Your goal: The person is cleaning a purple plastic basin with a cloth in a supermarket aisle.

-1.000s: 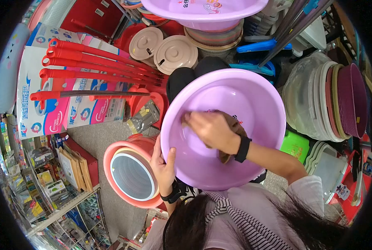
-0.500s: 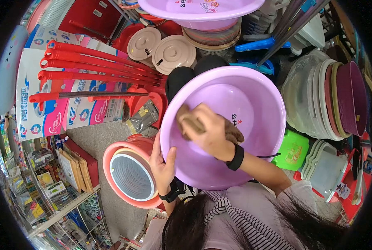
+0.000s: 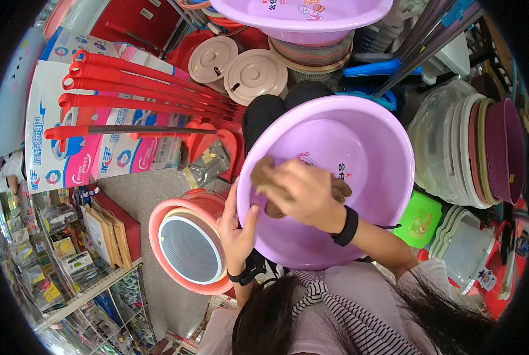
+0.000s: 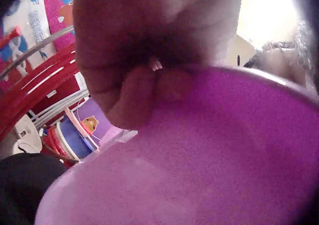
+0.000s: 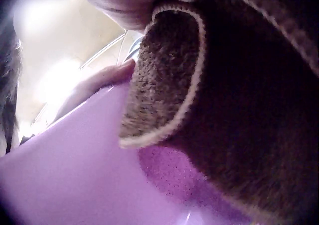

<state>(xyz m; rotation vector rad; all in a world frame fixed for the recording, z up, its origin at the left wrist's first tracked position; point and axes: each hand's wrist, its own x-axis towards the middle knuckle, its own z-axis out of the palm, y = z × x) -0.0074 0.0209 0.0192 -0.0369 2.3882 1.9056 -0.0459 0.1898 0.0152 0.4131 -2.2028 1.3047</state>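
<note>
A large purple plastic basin (image 3: 374,171) with printed characters rests on the person's lap, tilted so its inside shows. At its left rim is the left hand (image 3: 238,228), gripping the edge with the thumb on one side and fingers on the other. Close up in the left wrist view, that hand (image 4: 154,46) lies against the purple wall. The right hand (image 3: 312,192), with a black band at the wrist, holds a brown cloth (image 3: 264,171) against the basin's inner left side. Pale stitching edges the folded cloth (image 5: 167,70) in the right wrist view.
Left of the lap stands a pink bucket (image 3: 158,236) with a grey-white basket (image 3: 190,248) inside. Red handles (image 3: 152,106) jut in from the left. Stacked tubs (image 3: 454,148) and a green stool (image 3: 418,219) stand right; another purple basin (image 3: 312,15) is ahead.
The right hand has shifted slightly toward the person, uncovering the basin's print. The cloth now shows bunched left of its fingers. The left hand keeps its place on the rim.
</note>
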